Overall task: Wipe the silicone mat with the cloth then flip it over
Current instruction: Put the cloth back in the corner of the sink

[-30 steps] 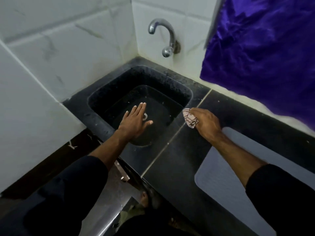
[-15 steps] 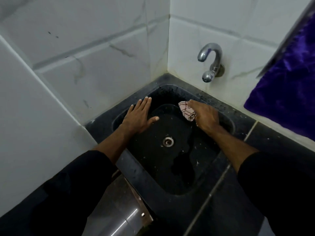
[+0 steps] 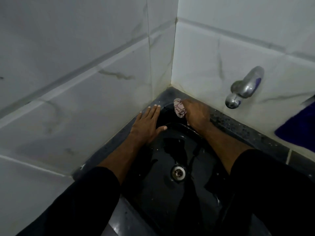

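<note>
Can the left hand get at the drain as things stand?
Probably yes. The left hand lies flat and holds nothing on the sink rim, and the drain sits uncovered below it. The right hand grips the cloth at the far corner.

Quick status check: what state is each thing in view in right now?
left hand: open, flat on the sink rim
right hand: gripping the cloth
cloth: bunched, at the sink's far corner
tap: no water running
drain: unplugged
silicone mat: out of view
</note>
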